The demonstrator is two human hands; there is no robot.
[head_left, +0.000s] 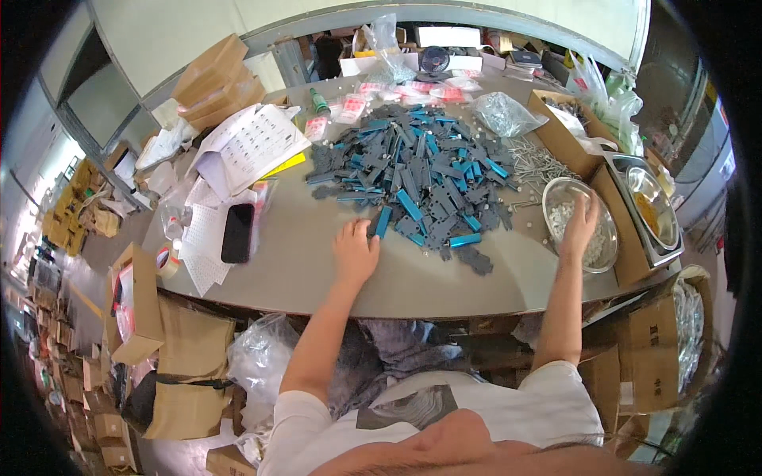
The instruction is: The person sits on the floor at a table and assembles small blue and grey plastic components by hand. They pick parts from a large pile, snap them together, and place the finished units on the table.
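Blue-and-grey parts [409, 205] form a pile [397, 163], the left hand [355, 255] against a blue-edged piece [383, 222] at its near edge, the right hand [579, 228] over a bowl [609, 242] right of it, seemingly kept within reach, neither grip clearly visible.

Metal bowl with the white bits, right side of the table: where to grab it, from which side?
I'd pinch the left rim of the metal bowl, coming from the left, near side. The bowl is round and open-topped, so its edge offers a graspable lip; the brown carton crowds its right, and the right hand is over it.
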